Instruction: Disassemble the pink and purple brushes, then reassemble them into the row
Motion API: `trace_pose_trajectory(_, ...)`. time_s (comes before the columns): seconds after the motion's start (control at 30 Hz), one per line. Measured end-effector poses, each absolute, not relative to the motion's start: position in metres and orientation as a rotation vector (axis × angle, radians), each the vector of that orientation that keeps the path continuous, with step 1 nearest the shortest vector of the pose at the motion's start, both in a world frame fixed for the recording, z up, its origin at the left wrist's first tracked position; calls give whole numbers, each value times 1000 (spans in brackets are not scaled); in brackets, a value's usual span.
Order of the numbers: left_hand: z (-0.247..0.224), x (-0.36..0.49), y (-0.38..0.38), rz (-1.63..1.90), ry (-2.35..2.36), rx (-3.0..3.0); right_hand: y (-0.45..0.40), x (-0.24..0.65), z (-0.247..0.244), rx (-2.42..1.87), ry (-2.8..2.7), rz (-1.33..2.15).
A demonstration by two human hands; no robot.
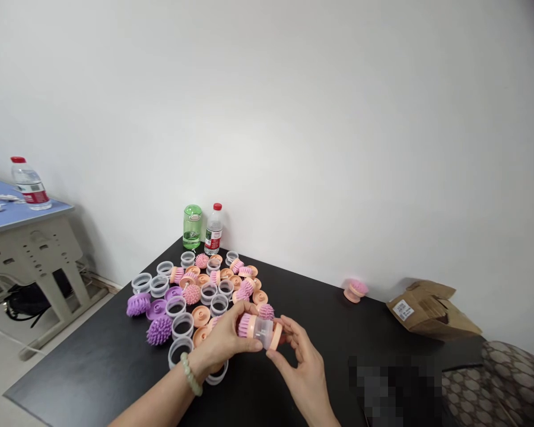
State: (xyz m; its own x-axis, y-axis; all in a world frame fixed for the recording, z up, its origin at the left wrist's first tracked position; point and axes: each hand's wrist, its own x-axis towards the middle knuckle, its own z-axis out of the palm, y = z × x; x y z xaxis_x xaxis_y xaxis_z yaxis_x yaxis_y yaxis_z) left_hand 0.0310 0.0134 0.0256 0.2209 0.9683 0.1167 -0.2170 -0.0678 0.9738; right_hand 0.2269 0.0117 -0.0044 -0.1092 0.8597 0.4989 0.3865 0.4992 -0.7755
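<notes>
Above the black table, my left hand (228, 336) is closed around a scrubbing brush (258, 330) with pink bristles, a peach rim and a clear plastic body. At the brush's other end, the fingers of my right hand (300, 359) grip its peach cap (275, 336). The brush lies sideways between both hands, bristles pointing left. Whether the cap is fully seated on the clear body I cannot tell. Under and beyond my left hand lie several clear rings (183, 325), peach caps (200, 316), pink bristle heads (191, 294) and purple bristle heads (159, 330).
A whole pink-and-peach brush (355, 290) stands near the wall, left of an open cardboard box (434, 311). A green bottle (192, 227) and a red-capped water bottle (213, 230) stand at the back corner. Patterned fabric (476, 388) is at the right; another desk (26, 213) is left.
</notes>
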Motion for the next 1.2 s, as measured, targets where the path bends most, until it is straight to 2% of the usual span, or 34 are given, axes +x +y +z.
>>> trace_pose_trajectory(0.33,26,30,12,1171,791,1252,6,228,14,-881,-1875,360)
trace_pose_trajectory(1.2,30,33,12,1117,765,1082,8,230,15,-846,-1950,397)
